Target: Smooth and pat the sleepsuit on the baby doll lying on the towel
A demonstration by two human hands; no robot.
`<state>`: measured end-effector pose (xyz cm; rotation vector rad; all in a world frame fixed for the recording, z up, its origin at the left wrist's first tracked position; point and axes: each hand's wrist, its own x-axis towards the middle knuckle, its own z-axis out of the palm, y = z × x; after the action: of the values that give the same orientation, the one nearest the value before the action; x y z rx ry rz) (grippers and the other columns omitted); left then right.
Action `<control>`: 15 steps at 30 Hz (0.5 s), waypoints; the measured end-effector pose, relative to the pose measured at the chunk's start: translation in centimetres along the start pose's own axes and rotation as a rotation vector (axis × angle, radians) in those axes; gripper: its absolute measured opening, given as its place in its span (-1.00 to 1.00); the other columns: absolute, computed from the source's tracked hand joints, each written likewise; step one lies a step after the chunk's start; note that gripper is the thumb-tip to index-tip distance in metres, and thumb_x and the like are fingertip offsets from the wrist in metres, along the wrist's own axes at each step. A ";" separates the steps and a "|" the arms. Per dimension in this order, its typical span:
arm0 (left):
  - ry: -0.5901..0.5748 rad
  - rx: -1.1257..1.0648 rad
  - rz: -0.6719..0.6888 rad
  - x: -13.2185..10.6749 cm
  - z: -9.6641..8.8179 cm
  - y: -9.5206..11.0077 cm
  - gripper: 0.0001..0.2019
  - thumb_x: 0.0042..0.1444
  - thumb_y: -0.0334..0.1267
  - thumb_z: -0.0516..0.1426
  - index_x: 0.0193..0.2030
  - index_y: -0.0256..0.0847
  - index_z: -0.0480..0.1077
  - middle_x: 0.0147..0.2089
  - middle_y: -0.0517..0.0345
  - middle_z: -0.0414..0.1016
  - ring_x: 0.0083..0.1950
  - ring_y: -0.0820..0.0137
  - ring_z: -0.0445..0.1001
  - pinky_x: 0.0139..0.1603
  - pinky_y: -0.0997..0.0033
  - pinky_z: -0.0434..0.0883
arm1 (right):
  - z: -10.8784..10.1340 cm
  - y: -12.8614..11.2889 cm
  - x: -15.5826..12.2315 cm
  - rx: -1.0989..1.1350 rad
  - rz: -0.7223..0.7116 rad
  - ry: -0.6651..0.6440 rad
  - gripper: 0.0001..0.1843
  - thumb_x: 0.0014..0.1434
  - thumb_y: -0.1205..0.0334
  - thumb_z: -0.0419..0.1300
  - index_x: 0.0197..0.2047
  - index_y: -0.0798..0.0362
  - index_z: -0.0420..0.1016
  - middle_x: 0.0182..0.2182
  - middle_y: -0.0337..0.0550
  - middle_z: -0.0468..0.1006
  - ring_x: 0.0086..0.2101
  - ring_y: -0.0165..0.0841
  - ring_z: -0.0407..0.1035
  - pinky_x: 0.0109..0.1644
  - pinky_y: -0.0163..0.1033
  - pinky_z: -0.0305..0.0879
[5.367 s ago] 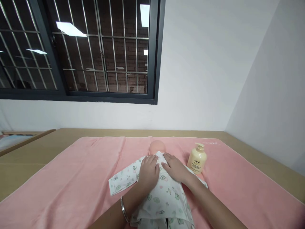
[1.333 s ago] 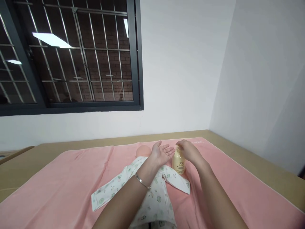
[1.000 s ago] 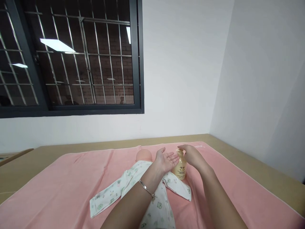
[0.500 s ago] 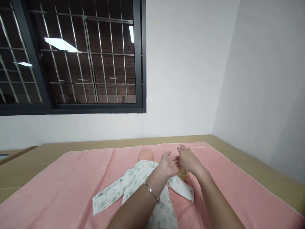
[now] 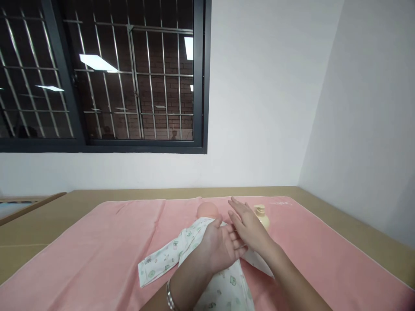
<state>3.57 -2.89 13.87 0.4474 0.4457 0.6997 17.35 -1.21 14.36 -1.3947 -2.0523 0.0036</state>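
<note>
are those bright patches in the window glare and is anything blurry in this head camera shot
Head view: bright patches in the window are reflected ceiling lights; the wide lens bends its bars; the left hand, right hand and bottle look sharp, under even light with soft shadows.

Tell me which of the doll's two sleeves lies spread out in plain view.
The sleeve on the person's left, stretched flat across the pink towel; the other sleeve is mostly hidden under the right hand.

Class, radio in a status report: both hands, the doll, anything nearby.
Left hand palm up, right hand pressed flat across it, both empty. Doll lies dressed beneath them on pink towel. Pump bottle stands just beyond, untouched.
</note>
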 end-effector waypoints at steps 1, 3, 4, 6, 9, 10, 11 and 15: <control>-0.019 -0.001 0.066 -1.5 0.5 0.4 -0.33 0.29 0.15 -0.23 0.14 -0.43 0.32 0.06 -0.27 0.46 0.10 0.18 0.47 0.15 0.24 0.36 | 0.4 -0.9 -0.5 0.046 -0.049 0.002 -0.46 0.40 0.06 -0.14 0.33 0.12 0.20 0.29 0.03 0.23 0.31 -0.23 0.05 0.41 0.10 -0.17; -0.074 0.015 0.155 -4.4 1.3 1.0 -0.30 0.26 0.19 -0.24 0.13 -0.40 0.33 0.06 -0.27 0.46 0.15 0.13 0.44 0.21 0.14 0.33 | 1.3 -2.5 -1.7 0.106 -0.113 0.062 -0.45 0.42 0.07 -0.16 0.37 0.08 0.12 0.30 0.02 0.21 0.31 -0.23 0.05 0.39 0.12 -0.09; -0.107 0.035 0.161 -5.6 1.7 1.3 -0.29 0.25 0.22 -0.23 0.13 -0.40 0.34 0.07 -0.27 0.46 0.19 0.10 0.41 0.24 0.10 0.31 | 1.7 -3.3 -2.4 0.118 -0.133 0.114 -0.45 0.42 0.09 -0.17 0.40 0.07 0.07 0.31 0.01 0.19 0.31 -0.22 0.04 0.38 0.13 -0.04; -0.129 0.088 0.190 -7.6 2.1 1.6 -0.28 0.23 0.23 -0.20 0.14 -0.37 0.35 0.11 -0.26 0.44 0.25 0.06 0.35 0.29 0.04 0.27 | 2.6 -4.8 -3.8 0.088 -0.181 0.222 -0.43 0.41 0.17 -0.15 0.43 0.06 -0.06 0.35 0.02 0.11 0.33 -0.18 -0.01 0.36 0.15 0.02; -0.002 0.123 0.343 -8.9 2.2 2.5 -0.28 0.23 0.21 -0.24 0.20 -0.32 0.32 0.22 -0.22 0.36 0.34 0.08 0.25 0.34 0.04 0.23 | 4.1 -6.6 -5.7 -0.025 -0.369 0.275 -0.34 0.35 0.22 -0.08 0.45 0.12 -0.16 0.38 0.08 0.01 0.34 -0.05 -0.08 0.35 0.19 0.02; 0.057 0.128 0.409 -9.0 2.1 2.9 -0.28 0.23 0.20 -0.25 0.22 -0.31 0.30 0.26 -0.19 0.33 0.36 0.10 0.22 0.36 0.06 0.21 | 4.6 -7.1 -6.3 -0.040 -0.454 0.272 -0.31 0.34 0.20 -0.05 0.45 0.16 -0.15 0.37 0.10 0.02 0.33 -0.03 -0.07 0.35 0.16 0.05; 0.107 0.134 0.475 -9.0 1.9 3.2 -0.29 0.23 0.19 -0.25 0.25 -0.28 0.28 0.30 -0.16 0.29 0.38 0.13 0.19 0.38 0.09 0.18 | 5.0 -7.5 -6.9 -0.040 -0.537 0.263 -0.31 0.33 0.17 -0.02 0.44 0.16 -0.12 0.36 0.09 0.06 0.32 -0.03 -0.03 0.34 0.11 0.10; 0.206 0.235 0.645 -8.5 1.2 2.7 -0.40 0.24 0.12 -0.14 0.28 -0.17 0.26 0.34 -0.01 0.26 0.42 0.22 0.11 0.40 0.19 0.15 | 5.0 -8.3 -8.6 0.031 -0.624 0.231 -0.53 0.32 0.15 0.03 0.28 -0.08 0.26 0.27 -0.14 0.29 0.25 -0.15 0.17 0.30 -0.04 0.22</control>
<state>-2.95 -7.26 18.25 0.7588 0.5872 1.3324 9.88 -10.27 8.93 -0.6518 -2.1860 -0.3699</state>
